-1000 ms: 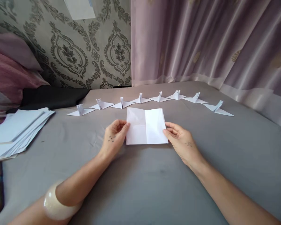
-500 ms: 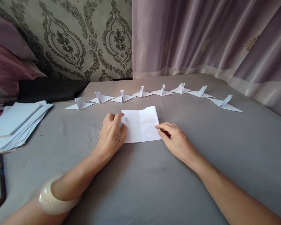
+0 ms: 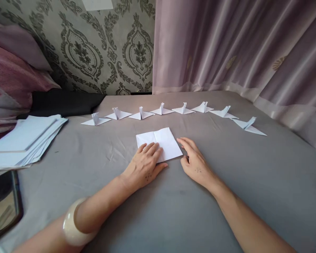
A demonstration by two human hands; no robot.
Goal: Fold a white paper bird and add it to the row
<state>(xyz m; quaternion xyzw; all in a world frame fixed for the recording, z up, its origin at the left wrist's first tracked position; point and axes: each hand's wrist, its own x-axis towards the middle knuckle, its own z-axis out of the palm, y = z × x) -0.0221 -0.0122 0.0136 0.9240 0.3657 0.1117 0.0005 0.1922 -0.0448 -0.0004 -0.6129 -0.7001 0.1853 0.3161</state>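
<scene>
A cream bangle (image 3: 72, 225) circles the left forearm nearest the viewer. Beyond it, the left hand (image 3: 144, 163) lies flat on the near part of a creased white sheet (image 3: 169, 144), its fingers close together and thumb stretched out. The right hand (image 3: 196, 160) rests by the sheet's right edge, fingers curved, thumb apart; whether it touches cannot be told. The sheet lies on grey cloth (image 3: 158, 218), a paper stack (image 3: 23, 135) well to its left. Farther off, eight folded paper pieces (image 3: 162, 110) form a row before the curtain (image 3: 200, 45).
</scene>
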